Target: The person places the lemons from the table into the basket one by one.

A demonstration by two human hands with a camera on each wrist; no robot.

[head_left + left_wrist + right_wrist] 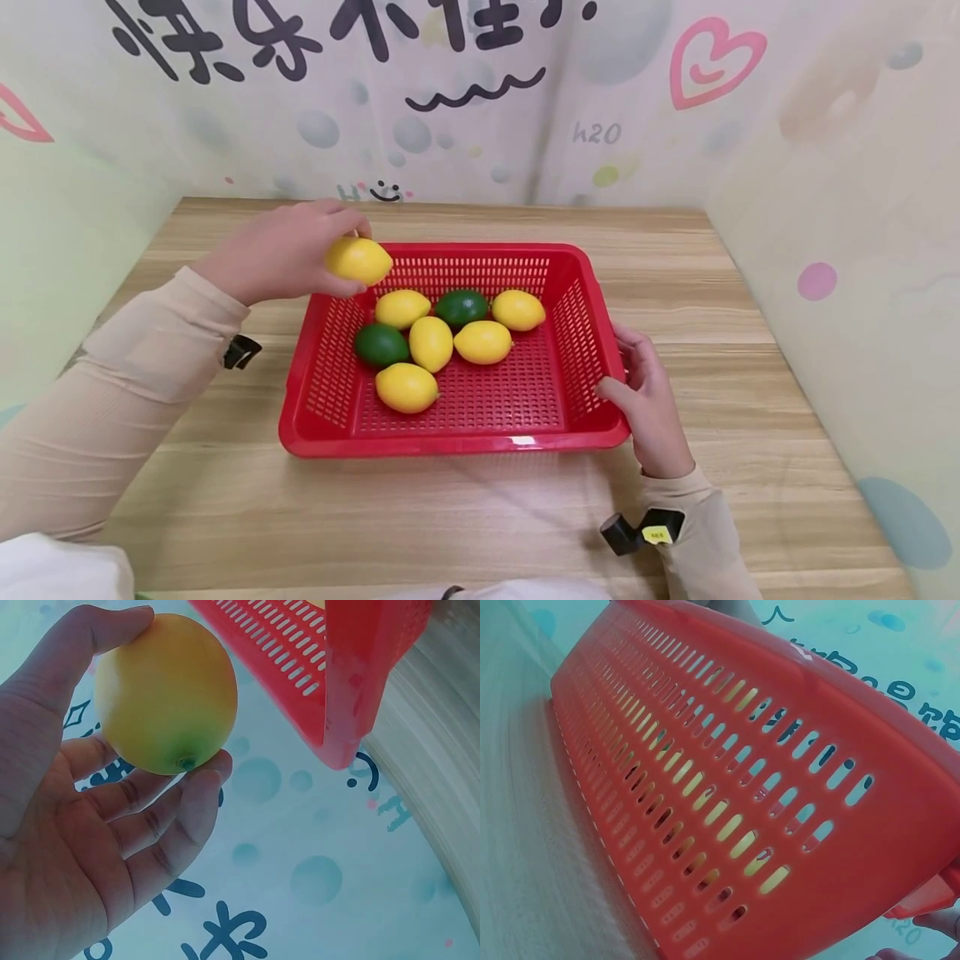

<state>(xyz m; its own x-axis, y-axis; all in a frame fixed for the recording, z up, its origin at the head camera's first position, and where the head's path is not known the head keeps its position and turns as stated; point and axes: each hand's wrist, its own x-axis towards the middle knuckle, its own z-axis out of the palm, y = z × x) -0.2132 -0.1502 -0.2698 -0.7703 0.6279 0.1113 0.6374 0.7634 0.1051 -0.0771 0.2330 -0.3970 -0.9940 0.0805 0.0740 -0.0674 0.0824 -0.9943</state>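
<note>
My left hand (pixel 281 252) holds a yellow lemon (pixel 360 261) between thumb and fingers, over the far left corner of a red plastic basket (pixel 450 444). In the left wrist view the thumb lies on one side of this lemon (pixel 169 690) and fingertips on the other. Inside the basket lie several yellow lemons, one (pixel 407 388) nearest the front, and two dark green oval fruits, one at the left (pixel 381 345) and one at the back (pixel 461 308). My right hand (pixel 654 412) grips the basket's right rim, thumb on the inner side; its fingers (pixel 937 922) barely show in the right wrist view.
The basket stands on a wood-grain table (pixel 480 517). Behind it rises a white wall (pixel 480 150) with printed writing and bubbles, and pale panels close both sides. Slotted basket walls (pixel 817 885) fill most of the right wrist view.
</note>
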